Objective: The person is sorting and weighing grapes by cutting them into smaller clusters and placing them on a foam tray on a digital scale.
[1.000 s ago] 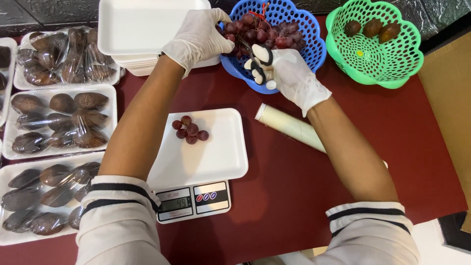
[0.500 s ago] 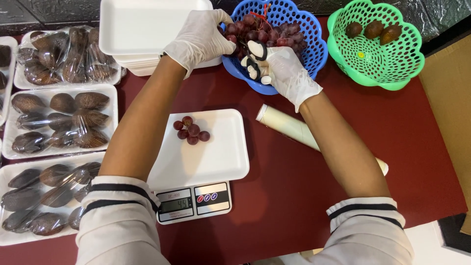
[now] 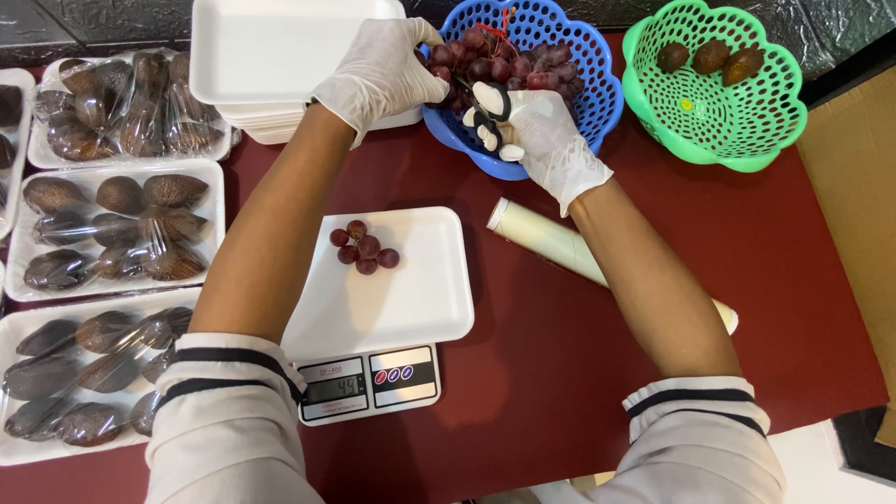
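Both my hands wear white gloves and reach into a blue perforated basket of red grapes. My left hand grips the grape bunch at the basket's left rim. My right hand holds black-and-white scissors, blades pointing into the bunch. Closer to me, a white foam tray sits on a small digital scale and carries a small cluster of grapes.
A stack of empty foam trays lies at the back left. Wrapped trays of brown scaly fruit line the left side. A green basket with three brown fruits stands at the back right. A roll of film lies on the red table.
My right hand with the scissors has moved left and deeper into the grape bunch. My left hand stays on the grapes.
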